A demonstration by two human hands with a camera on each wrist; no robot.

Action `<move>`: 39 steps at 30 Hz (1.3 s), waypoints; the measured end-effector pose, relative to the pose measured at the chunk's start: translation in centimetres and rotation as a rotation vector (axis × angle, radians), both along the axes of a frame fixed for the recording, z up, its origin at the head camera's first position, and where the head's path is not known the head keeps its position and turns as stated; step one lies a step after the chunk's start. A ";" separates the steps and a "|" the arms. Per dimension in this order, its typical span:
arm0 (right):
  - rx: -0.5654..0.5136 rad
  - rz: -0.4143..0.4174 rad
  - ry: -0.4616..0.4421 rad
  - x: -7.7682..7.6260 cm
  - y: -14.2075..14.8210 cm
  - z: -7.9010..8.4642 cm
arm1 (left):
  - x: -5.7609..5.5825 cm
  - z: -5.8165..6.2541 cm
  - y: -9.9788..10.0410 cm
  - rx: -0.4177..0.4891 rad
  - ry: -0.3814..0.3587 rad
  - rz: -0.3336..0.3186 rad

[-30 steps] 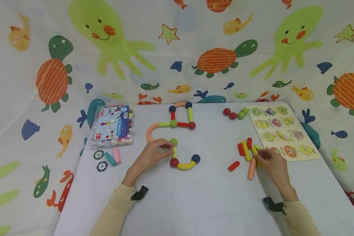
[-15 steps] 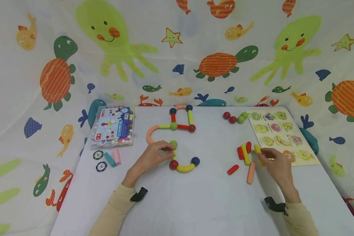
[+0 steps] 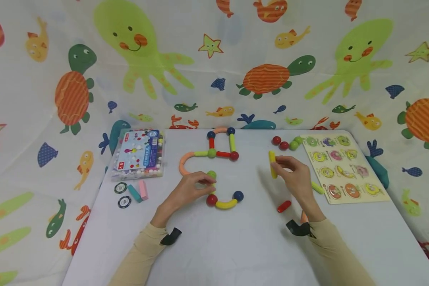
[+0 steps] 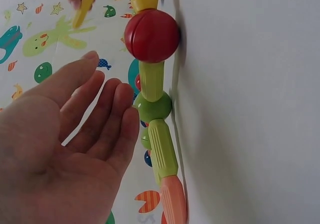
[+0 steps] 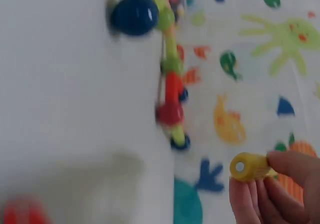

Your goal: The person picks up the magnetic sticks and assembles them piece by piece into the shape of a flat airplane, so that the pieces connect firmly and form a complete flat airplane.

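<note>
My right hand [image 3: 296,176] pinches a straight yellow magnetic rod [image 3: 273,165] between thumb and fingers, above the table. Its round end with a pale disc shows in the right wrist view. My left hand [image 3: 193,187] is beside the figure of rods and balls, close to a green ball [image 3: 211,174] and a red ball [image 3: 211,200]. In the left wrist view its fingers are loosely bent, with nothing between them. From the red ball a curved yellow rod [image 3: 226,204] runs to a blue ball [image 3: 238,195]. Above stand a curved orange rod [image 3: 184,162] and a closed loop.
Loose red and green balls [image 3: 284,145] lie at the back right. A fruit puzzle board [image 3: 361,190] is at the right, a red rod [image 3: 284,206] nearer me. At the left are a box of parts [image 3: 137,155], two round chips [image 3: 124,201] and pink and teal blocks [image 3: 143,190].
My right hand has lifted the yellow rod from the loose rods and carried it left, toward the figure. The left hand has stayed by the green ball.
</note>
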State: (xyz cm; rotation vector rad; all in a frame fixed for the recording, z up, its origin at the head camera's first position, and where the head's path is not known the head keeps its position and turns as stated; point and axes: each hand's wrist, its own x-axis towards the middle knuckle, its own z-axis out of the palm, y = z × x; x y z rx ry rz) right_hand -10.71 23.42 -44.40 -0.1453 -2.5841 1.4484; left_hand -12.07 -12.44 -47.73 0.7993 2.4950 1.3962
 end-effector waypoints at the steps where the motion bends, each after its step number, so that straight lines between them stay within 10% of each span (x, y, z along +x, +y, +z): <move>1: -0.016 0.023 -0.019 -0.3 -1.1 -0.1 | 0.0 0.0 0.0 0.000 -0.002 -0.001; 12: -0.073 0.096 -0.170 -1.6 -8.6 -3.1 | 0.0 0.0 0.3 -0.005 0.011 -0.012; 39: -0.109 0.104 -0.317 -1.0 -9.2 -4.5 | -0.1 -0.6 0.7 -0.039 0.036 -0.004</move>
